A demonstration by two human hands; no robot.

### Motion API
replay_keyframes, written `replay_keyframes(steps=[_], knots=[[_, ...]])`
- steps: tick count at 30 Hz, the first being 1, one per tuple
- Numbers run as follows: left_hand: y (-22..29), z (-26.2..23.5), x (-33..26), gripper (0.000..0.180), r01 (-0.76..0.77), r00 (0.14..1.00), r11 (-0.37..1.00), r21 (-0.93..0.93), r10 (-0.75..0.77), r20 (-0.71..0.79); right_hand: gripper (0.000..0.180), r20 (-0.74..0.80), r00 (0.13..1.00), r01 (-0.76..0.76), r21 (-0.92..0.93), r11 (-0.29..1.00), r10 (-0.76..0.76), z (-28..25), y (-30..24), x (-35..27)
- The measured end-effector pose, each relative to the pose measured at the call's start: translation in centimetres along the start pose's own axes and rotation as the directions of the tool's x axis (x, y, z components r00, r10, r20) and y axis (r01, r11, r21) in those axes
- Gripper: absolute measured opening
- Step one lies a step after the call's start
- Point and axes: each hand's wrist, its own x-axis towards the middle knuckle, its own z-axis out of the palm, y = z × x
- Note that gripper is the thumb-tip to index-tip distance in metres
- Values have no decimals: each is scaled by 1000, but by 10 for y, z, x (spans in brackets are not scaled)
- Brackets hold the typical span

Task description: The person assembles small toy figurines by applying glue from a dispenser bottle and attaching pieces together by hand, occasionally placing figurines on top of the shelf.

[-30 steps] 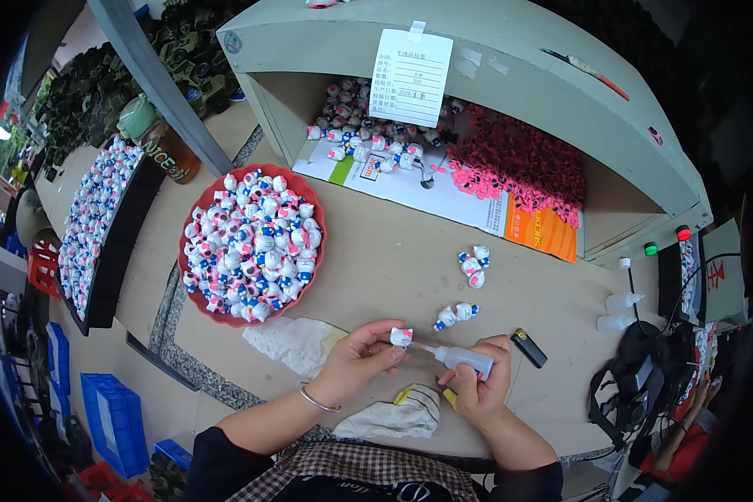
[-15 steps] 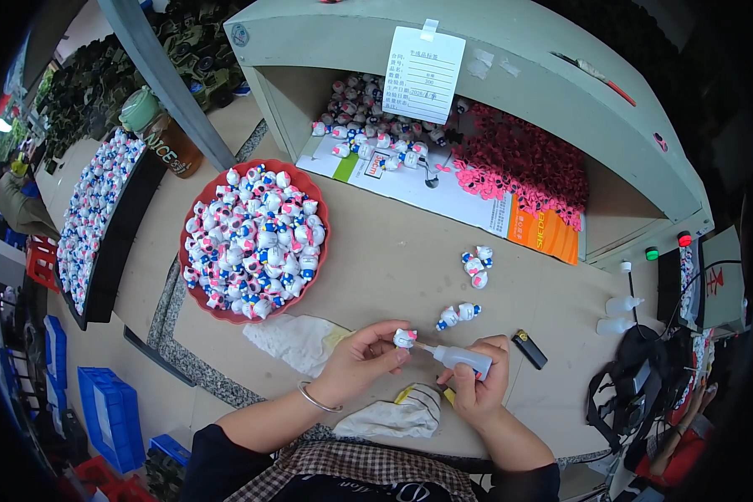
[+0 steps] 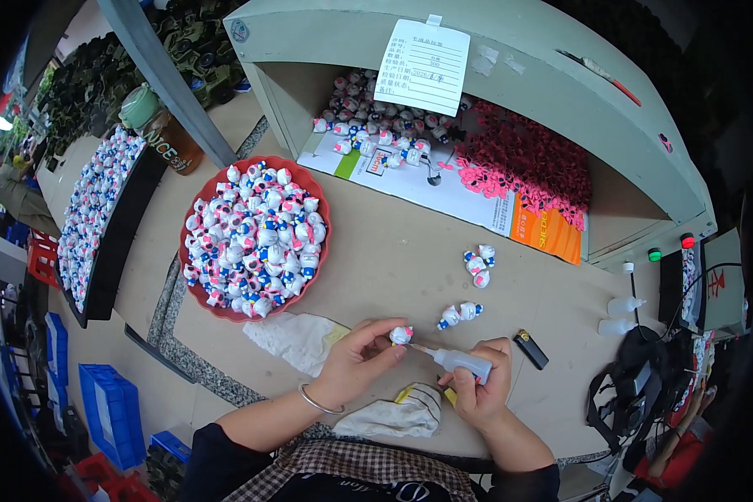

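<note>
Red and wavy at the rim, a big bowl [image 3: 309, 177] sits on the worktop [image 3: 376, 251], heaped with little white, blue and pink toys [image 3: 251, 243]. To the right of the bowl, and nearer the person, the left hand [image 3: 351, 364] holds up one small white toy [image 3: 401, 335]. Its thumb and fingers pinch the toy at their very tips. Farther right of the bowl, the right hand [image 3: 487, 389] has its fingers curled around a squeeze bottle [image 3: 464, 364], gripping it firmly. The bottle's thin tip [image 3: 422, 348] points left at the toy — so close that I cannot tell if they touch.

Two small groups of toys lie to the right of the bowl: a far group [image 3: 478, 272] and a near group [image 3: 458, 315]. A black lighter [image 3: 530, 350] lies well to the right of the bowl. A white cloth [image 3: 289, 341] lies just on the bowl's near side.

I think a hard squeeze is the biggest worry — too much could come out at once and wet the toy and the left fingers. A shaky hand could make the tip slide off the toy and poke the thumb. The toy is tiny, so wet fingers could let it drop. A bump to the bowl could spill toys, because they are piled high.
</note>
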Motion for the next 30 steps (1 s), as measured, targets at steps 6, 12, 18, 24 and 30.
replay_keyframes(steps=[6,12,18,24,30], knots=[[0,1,2,38,69,997,997,-41,-68,23,23,-82,993,-76,154,985,90,-1,-2,5],[0,1,4,37,106,994,986,-126,-102,39,22,-90,875,-370,512,776,476,-20,-24,38],[-2,0,2,37,105,994,980,-171,-97,57,13,-107,900,-380,280,882,422,-35,13,99],[-1,-2,2,37,113,993,974,-197,-107,41,15,-219,963,-255,-527,811,160,-36,87,176],[-1,-5,4,37,115,993,971,-208,-114,17,23,76,973,-72,-801,594,220,-36,82,189]])
